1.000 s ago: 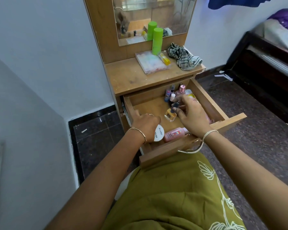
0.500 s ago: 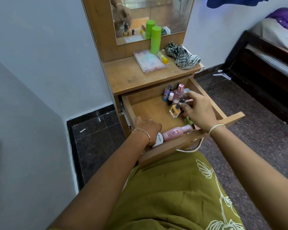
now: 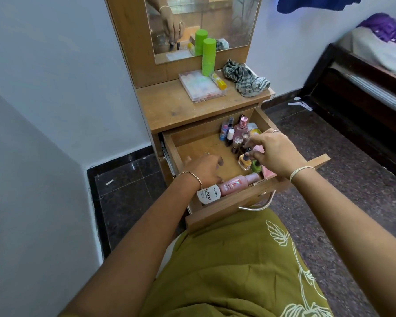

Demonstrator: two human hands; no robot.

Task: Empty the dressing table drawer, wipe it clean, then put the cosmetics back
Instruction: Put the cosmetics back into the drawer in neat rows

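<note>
**Yellow bottle shifted into the drawer's right-hand cluster**

The open drawer [image 3: 199, 145] sat mid-frame. The left hand [image 3: 203, 169] had lifted off the white bottle [image 3: 209, 194], fingers loose and empty. The right hand [image 3: 277, 154] pinched the yellow polish bottle [image 3: 244, 163] by its cap, now further right, which looked like restocking.

The wooden surface [image 3: 169, 106] carried a clear flat case [image 3: 201, 86] near its middle. A green canister [image 3: 208, 56] stood at the case's 12 o'clock, a yellow tube [image 3: 218, 81] at its 2 o'clock and a crumpled striped cloth [image 3: 246, 80] at its 3 o'clock.
</note>
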